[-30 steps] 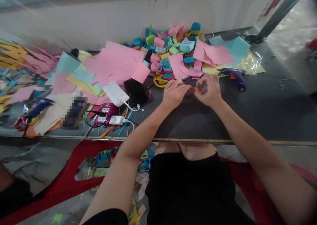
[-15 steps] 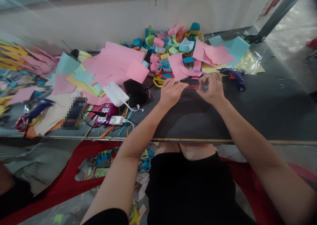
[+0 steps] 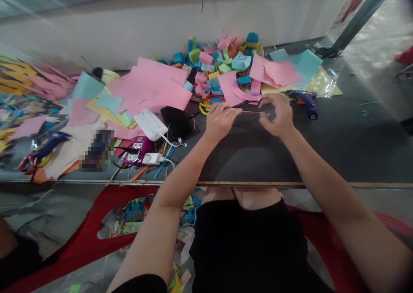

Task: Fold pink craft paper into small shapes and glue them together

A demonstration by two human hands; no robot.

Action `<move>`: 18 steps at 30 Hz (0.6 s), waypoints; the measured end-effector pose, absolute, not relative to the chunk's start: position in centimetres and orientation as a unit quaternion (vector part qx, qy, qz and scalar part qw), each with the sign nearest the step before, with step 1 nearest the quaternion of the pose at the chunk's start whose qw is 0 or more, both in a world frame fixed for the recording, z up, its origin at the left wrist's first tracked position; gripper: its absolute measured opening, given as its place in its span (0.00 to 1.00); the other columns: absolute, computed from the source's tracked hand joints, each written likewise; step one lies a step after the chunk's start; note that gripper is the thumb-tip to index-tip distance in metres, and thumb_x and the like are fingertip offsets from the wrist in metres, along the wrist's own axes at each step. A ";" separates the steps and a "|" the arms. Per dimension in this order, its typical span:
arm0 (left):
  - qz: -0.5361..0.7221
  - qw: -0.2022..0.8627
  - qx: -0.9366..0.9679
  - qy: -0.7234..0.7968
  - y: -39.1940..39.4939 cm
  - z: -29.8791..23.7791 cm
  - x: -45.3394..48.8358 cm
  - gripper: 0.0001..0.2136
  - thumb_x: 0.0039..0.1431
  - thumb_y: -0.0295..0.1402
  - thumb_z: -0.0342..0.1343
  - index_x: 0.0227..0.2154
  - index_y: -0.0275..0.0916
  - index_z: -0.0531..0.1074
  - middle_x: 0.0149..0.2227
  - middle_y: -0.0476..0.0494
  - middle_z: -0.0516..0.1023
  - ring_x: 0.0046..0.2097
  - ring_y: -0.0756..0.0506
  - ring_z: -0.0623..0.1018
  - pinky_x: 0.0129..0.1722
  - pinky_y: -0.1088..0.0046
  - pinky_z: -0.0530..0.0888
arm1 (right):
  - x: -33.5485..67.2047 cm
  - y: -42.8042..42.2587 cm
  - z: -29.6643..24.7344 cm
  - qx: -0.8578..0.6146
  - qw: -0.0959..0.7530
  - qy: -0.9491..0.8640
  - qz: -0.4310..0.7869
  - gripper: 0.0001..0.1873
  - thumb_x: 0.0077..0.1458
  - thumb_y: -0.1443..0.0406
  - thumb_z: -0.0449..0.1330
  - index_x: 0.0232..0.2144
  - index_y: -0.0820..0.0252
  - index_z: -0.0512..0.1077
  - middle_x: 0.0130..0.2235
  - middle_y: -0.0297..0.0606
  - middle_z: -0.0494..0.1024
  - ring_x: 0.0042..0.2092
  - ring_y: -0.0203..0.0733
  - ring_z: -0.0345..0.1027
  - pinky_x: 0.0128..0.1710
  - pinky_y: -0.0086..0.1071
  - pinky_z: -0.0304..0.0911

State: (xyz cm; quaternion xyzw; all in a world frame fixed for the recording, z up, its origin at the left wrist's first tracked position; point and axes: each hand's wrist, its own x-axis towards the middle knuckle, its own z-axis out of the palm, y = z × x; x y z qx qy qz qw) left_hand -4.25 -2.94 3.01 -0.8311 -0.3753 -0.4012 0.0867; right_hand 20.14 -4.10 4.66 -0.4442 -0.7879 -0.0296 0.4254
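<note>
Over the dark tabletop, my left hand (image 3: pixel 222 120) pinches a thin pink paper strip (image 3: pixel 250 112), seen nearly edge-on. The strip sticks out to the right, toward my right hand (image 3: pixel 278 114). That hand is curved around the strip's free end, with thumb and fingers apart. Whether a fingertip touches the strip I cannot tell. Just right of it lies a blue glue gun (image 3: pixel 305 101) with an orange trigger. Behind my hands are curled pink paper pieces (image 3: pixel 234 88) and scissors with red and yellow handles (image 3: pixel 206 106).
Folded coloured paper pieces (image 3: pixel 222 56) are heaped against the wall. Pink sheets (image 3: pixel 151 84) spread leftward. A white power bank (image 3: pixel 151 123), a purple power strip (image 3: pixel 140 149) and cables lie left of my arm. Another glue gun (image 3: pixel 53 142) sits farther left. The table edge (image 3: pixel 251 183) runs before my lap.
My right thumb and fingers have spread and come off the strip's end. My left hand keeps its pinch, and the strip has turned more edge-on.
</note>
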 end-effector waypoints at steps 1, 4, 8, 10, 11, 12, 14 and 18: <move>-0.393 0.080 -0.837 -0.371 -3.1 3.0 -4.2 0.13 0.76 0.36 0.50 0.45 0.43 0.81 0.39 0.43 0.86 0.49 0.42 0.82 0.53 0.61 0.71 | 19.7 -4.3 4.7 -0.428 0.409 -0.806 -0.016 0.17 0.56 0.61 0.61 0.48 0.54 0.76 0.46 0.43 0.84 0.52 0.56 0.76 0.59 0.55 0.64; -0.388 0.073 -0.842 -0.368 -3.6 2.9 -3.9 0.14 0.76 0.39 0.50 0.51 0.44 0.80 0.44 0.41 0.87 0.54 0.42 0.81 0.57 0.61 0.71 | 18.3 -4.7 4.6 -0.409 0.370 -0.833 0.043 0.12 0.62 0.58 0.59 0.39 0.55 0.80 0.39 0.41 0.85 0.44 0.50 0.78 0.52 0.48 0.67; -0.449 0.040 -0.786 -0.423 -4.0 3.4 -3.6 0.25 0.70 0.53 0.55 0.60 0.42 0.74 0.59 0.30 0.80 0.65 0.33 0.74 0.64 0.52 0.69 | 17.1 -5.1 4.3 -0.470 0.427 -0.748 0.193 0.20 0.65 0.50 0.58 0.33 0.56 0.82 0.29 0.36 0.81 0.31 0.42 0.72 0.35 0.37 0.65; -0.465 -0.002 -0.766 -0.444 -3.8 3.7 -3.5 0.31 0.67 0.57 0.56 0.63 0.41 0.70 0.63 0.28 0.76 0.65 0.32 0.74 0.62 0.51 0.71 | 16.6 -5.2 4.2 -0.478 0.484 -0.674 0.287 0.24 0.61 0.44 0.62 0.31 0.56 0.82 0.28 0.34 0.80 0.30 0.40 0.71 0.32 0.35 0.65; -0.470 -0.031 -0.759 -0.451 -3.6 3.7 -3.5 0.32 0.66 0.58 0.56 0.64 0.42 0.69 0.63 0.28 0.75 0.62 0.33 0.76 0.59 0.53 0.73 | 16.4 -5.2 4.1 -0.475 0.511 -0.637 0.328 0.25 0.58 0.42 0.64 0.30 0.55 0.82 0.29 0.34 0.80 0.31 0.40 0.71 0.33 0.35 0.67; -0.474 -0.066 -0.752 -0.453 -3.5 3.6 -3.4 0.31 0.67 0.58 0.56 0.63 0.42 0.69 0.62 0.30 0.77 0.58 0.36 0.78 0.55 0.57 0.75 | 16.2 -5.1 4.1 -0.468 0.533 -0.604 0.363 0.25 0.54 0.40 0.66 0.29 0.55 0.81 0.29 0.34 0.81 0.32 0.41 0.72 0.33 0.35 0.68; -0.481 -0.149 -0.740 -0.447 -3.2 3.3 -3.3 0.27 0.69 0.58 0.53 0.56 0.42 0.74 0.53 0.35 0.82 0.48 0.42 0.81 0.44 0.65 0.77 | 15.9 -5.1 4.1 -0.457 0.557 -0.560 0.410 0.25 0.48 0.40 0.71 0.27 0.54 0.81 0.30 0.35 0.82 0.34 0.42 0.74 0.36 0.37 0.71; -0.491 -0.277 -0.707 -0.427 -2.8 2.4 -2.9 0.26 0.67 0.61 0.53 0.32 0.40 0.75 0.28 0.48 0.74 0.29 0.50 0.71 0.28 0.72 0.67 | 15.8 -5.0 4.2 -0.452 0.556 -0.543 0.438 0.22 0.45 0.43 0.73 0.24 0.54 0.79 0.30 0.35 0.81 0.36 0.43 0.75 0.38 0.38 0.72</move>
